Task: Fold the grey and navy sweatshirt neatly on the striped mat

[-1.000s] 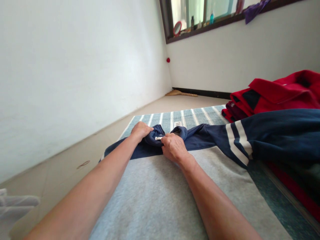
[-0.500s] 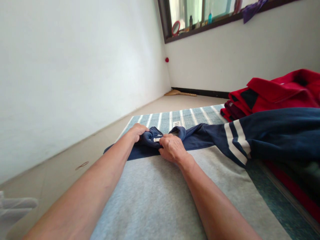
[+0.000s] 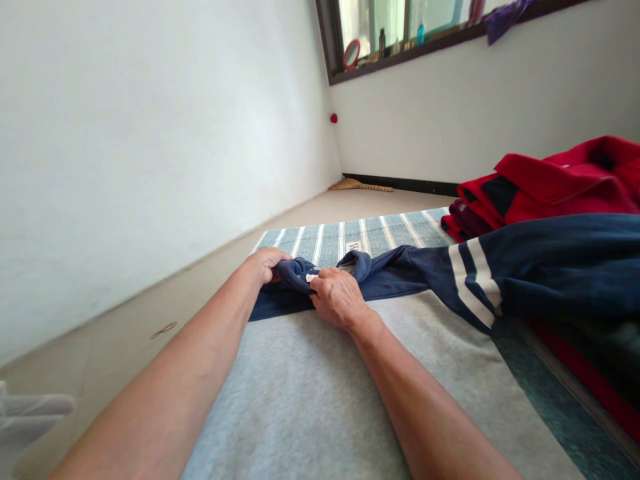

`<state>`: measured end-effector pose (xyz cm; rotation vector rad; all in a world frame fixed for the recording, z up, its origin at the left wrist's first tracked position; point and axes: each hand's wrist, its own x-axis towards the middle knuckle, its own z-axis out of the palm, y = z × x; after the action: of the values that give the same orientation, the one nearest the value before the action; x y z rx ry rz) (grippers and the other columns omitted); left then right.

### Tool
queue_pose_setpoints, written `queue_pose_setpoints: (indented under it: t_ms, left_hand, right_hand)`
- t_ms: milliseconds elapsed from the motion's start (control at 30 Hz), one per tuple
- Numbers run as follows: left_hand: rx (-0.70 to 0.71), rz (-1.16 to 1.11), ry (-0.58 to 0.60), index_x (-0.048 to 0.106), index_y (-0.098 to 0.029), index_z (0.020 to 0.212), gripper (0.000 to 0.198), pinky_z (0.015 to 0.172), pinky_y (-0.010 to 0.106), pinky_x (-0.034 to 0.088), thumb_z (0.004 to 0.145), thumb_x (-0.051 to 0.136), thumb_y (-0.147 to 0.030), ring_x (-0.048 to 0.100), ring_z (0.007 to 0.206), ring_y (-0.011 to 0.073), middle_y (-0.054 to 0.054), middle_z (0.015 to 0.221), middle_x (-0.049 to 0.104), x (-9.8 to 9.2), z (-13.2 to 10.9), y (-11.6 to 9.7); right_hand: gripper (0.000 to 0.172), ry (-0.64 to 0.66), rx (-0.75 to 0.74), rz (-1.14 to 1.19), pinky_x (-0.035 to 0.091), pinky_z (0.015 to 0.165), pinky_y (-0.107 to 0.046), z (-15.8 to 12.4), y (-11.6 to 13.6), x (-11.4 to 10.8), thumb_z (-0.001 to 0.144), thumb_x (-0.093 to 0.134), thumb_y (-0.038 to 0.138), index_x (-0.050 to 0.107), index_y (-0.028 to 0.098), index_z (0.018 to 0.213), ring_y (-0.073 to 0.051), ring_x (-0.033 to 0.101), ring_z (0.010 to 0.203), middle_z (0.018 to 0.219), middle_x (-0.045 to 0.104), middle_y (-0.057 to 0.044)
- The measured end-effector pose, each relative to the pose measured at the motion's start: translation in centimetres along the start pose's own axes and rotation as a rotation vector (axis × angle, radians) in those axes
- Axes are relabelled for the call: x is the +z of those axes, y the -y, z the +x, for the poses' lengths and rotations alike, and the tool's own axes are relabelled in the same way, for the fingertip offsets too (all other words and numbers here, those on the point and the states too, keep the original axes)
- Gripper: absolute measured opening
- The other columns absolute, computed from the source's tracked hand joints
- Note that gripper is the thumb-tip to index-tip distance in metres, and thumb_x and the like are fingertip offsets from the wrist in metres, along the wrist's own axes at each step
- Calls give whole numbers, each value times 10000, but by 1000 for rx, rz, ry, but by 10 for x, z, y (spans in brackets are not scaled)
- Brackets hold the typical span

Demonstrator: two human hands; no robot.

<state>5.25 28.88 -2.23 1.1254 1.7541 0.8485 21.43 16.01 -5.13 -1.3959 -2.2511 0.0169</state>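
Beside red clothes (image 3: 550,183), left hand (image 3: 263,263) and right hand (image 3: 337,297) fingers pinch navy collar (image 3: 295,273).

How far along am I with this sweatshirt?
Done: red clothes lie folded in a stack on the right. In hand: left hand and right hand grip the bunched navy neck of the sweatshirt. Left: its striped sleeve lies spread sideways, body flat, unfolded.

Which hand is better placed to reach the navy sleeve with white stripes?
Probably the right. The right hand grips the navy collar on the side nearest the striped sleeve, which lies further right; the left hand holds the collar's left end.
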Motion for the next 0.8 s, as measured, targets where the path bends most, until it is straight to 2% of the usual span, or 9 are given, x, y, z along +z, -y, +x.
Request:
queue_pose_setpoints:
  t_ms: [133,267,367,433,567,633,700,800]
  left_hand:
    - [-100,102,125,562,-152,585,116,449,300,496,561,641,-71,547,423,169,25,468,581,-1,-10,-5]
    - [-70,187,232,546,-157,542,122,456,269,478,509,640,-87,517,425,136,-5,467,565,-2,-23,-5]
    - [-36,272,251,544,-164,539,108,488,269,476,502,640,-132,538,469,144,-5,490,579,1,-28,-2]
    - [37,445,196,559,-165,552,79,482,264,450,526,633,-168,542,489,152,-4,498,579,5,-27,-2]
    - [320,948,-32,616,-169,617,90,481,233,368,571,662,-230,574,589,165,7,568,607,10,-25,-14]
    - [436,1108,-115,650,-179,669,129,503,230,347,599,669,-285,592,664,174,20,640,640,11,-27,-22]
    - [504,1189,-93,669,-187,688,197,513,240,334,656,629,-377,591,677,180,25,652,644,10,-33,-30]
    - [546,1288,108,666,-187,628,281,499,257,313,666,602,-458,569,613,182,21,580,610,10,-47,-35]
  right_hand:
    - [264,-2,-3,8,423,766,-299,0,-1,1,886,405,209,667,181,909,-207,585,884,914,659,-71]
    - [231,-5,-16,21,428,757,-304,0,-2,1,845,444,210,668,177,888,-215,593,874,910,664,-73]
    - [232,-1,-15,30,432,758,-300,0,-2,0,843,443,212,668,180,891,-212,600,871,912,669,-70]
    - [231,10,-14,32,433,762,-296,0,-1,0,844,443,210,669,182,883,-208,603,875,910,673,-69]
    - [229,22,-7,36,438,764,-294,0,-2,0,844,447,212,671,184,881,-207,611,879,914,677,-69]
    - [232,17,-5,36,443,756,-296,0,-2,0,843,445,215,672,183,882,-211,615,876,913,678,-67]
    - [237,18,-5,37,448,749,-299,1,-2,0,843,442,216,673,181,878,-215,619,870,907,679,-68]
    - [241,20,1,40,451,756,-297,0,-2,-1,846,440,214,675,176,887,-215,622,872,916,681,-74]
